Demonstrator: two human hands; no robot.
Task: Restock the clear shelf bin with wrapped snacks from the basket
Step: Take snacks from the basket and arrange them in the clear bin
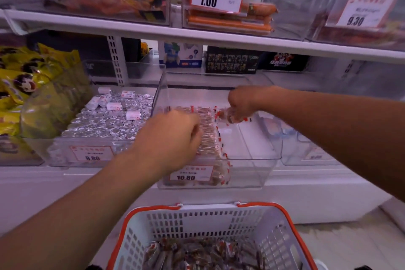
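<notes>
Landmark: clear bin, middle of the lower shelf. Left hand over its left half, fingers curled down onto the packed row of snacks; actual grip, cannot tell. Right hand toward the bin's back, pinching a few wrapped snacks. Basket in front of the bin, more snacks inside. Risk: letting go from above could scatter pieces across the bin's bare right half or topple the row.

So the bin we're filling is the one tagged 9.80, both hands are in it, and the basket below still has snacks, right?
Not quite: the head view shows the clear bin being filled carries the 10.80 price tag; the 9.80 tag is on the neighbouring bin of foil-wrapped pieces. The rest holds: left hand and right hand are both in it, and the basket still has wrapped snacks.
</notes>
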